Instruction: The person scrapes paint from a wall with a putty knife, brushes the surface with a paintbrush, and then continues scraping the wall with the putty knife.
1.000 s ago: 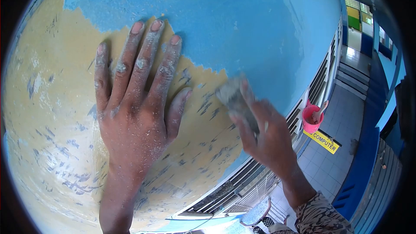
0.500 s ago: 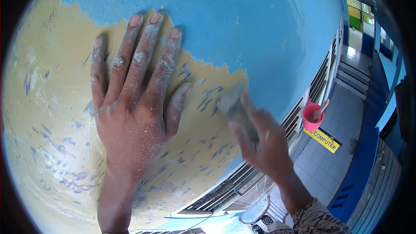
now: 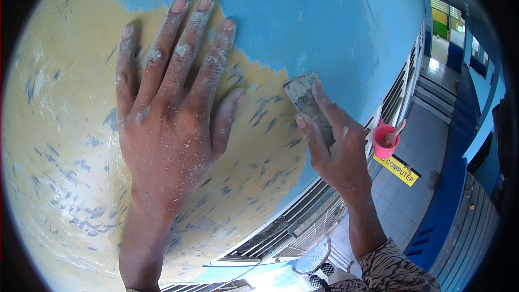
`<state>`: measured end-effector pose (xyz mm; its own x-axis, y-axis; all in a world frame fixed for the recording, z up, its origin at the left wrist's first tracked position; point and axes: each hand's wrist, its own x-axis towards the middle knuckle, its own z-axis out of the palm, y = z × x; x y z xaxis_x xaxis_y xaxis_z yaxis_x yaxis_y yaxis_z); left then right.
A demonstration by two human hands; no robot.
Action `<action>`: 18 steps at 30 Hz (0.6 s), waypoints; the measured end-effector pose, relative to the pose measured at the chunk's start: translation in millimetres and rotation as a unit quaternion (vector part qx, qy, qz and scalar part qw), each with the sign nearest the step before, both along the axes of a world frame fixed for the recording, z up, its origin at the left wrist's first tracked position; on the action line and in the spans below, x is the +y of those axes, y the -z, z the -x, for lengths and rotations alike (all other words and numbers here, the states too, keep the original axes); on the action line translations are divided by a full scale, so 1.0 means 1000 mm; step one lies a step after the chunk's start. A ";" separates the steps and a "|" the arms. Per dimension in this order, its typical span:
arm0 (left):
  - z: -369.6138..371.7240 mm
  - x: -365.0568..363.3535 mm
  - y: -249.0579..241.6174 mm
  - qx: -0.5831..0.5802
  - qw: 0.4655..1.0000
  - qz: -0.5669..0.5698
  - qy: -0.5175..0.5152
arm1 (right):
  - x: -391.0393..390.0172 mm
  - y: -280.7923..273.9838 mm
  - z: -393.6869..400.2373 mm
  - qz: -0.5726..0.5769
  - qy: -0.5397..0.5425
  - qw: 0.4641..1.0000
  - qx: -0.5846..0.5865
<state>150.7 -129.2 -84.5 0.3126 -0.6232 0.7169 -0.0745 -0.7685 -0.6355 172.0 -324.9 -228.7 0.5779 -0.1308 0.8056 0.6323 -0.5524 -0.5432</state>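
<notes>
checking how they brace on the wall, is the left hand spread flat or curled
Spread flat: the left hand lies palm-down on the scraped yellow wall, fingers extended and slightly apart.

scraper [image 3: 309,105] handle hidden in right hand [image 3: 338,154], forearms cut off below

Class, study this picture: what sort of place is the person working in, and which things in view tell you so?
Probably a school or office corridor being stripped for repainting. A yellow sign reads COMPUTER beside a tiled floor; the blue wall is scraped back to yellow, with the scraper held in the right hand.
</notes>
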 end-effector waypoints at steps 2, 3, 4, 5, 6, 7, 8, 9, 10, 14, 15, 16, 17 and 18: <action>0.000 0.000 0.000 -0.002 1.000 0.008 -0.001 | 0.007 0.024 0.011 0.020 0.012 1.000 -0.001; -0.001 0.001 0.000 -0.001 1.000 0.008 0.006 | 0.010 0.031 0.014 0.034 0.023 0.999 -0.002; -0.001 0.001 0.001 0.001 1.000 0.008 0.012 | 0.010 0.033 0.010 0.036 0.023 0.999 -0.004; -0.001 0.002 0.001 0.000 1.000 0.009 0.012 | 0.009 0.031 0.006 0.019 0.008 0.999 -0.035; -0.001 0.002 0.001 0.000 1.000 0.010 0.012 | 0.008 0.029 0.004 0.002 -0.007 0.998 -0.063; -0.001 0.002 0.002 0.001 1.000 0.010 0.013 | 0.006 0.019 -0.001 0.001 -0.005 0.998 -0.060; -0.001 0.002 0.002 0.005 1.000 0.012 0.014 | 0.002 0.002 -0.006 -0.009 -0.002 0.999 -0.048; 0.000 0.002 0.002 0.006 1.000 0.011 0.013 | 0.000 -0.007 -0.008 -0.017 0.001 0.999 -0.036; 0.000 0.002 0.002 0.003 1.000 0.012 0.012 | -0.001 -0.006 -0.006 0.003 0.013 1.000 -0.025; -0.001 0.003 0.001 0.003 1.000 0.013 0.015 | 0.017 0.042 0.022 0.046 0.022 0.998 0.034; -0.001 0.003 0.001 0.000 1.000 0.012 0.014 | 0.017 0.040 0.018 0.045 0.020 0.998 0.033; -0.002 0.002 0.001 -0.001 1.000 0.011 0.013 | 0.014 0.034 0.011 0.029 0.012 0.999 -0.011; -0.002 0.001 0.001 0.003 1.000 0.008 0.013 | 0.010 0.028 0.003 0.009 0.005 0.999 -0.051; -0.002 0.000 0.001 -0.002 1.000 0.007 0.009 | 0.003 0.010 -0.010 0.011 0.025 0.995 -0.094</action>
